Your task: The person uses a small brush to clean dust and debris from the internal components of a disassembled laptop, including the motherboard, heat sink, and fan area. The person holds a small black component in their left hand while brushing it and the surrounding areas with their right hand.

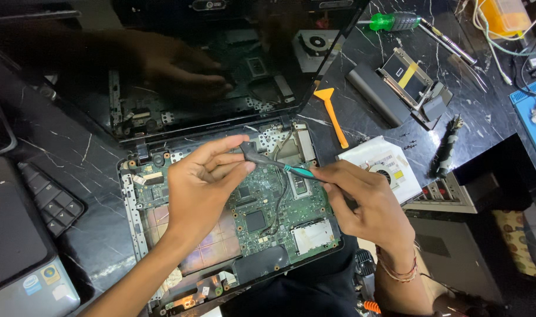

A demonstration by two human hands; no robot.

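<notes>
Black marble bench (92, 158), opened laptop (232, 217) at near edge, left hand (206, 182) pinching cable (259, 157), right hand (367, 199) gripping screwdriver (300, 172).

L hand (206, 179) pinching, R hand (362, 196) gripping.

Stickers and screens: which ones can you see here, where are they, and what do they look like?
Laptop screen: top middle, hinged open behind the bare motherboard; dark, glossy, switched off.
Two small stickers: bottom left, on the corner of a closed grey laptop; one round-cornered blue, one yellowish.
Yellow strip label: top right, across a metal drive caddy; narrow, slanted.
Small yellow sticker: right of centre, on a white fan part; squarish.
</notes>
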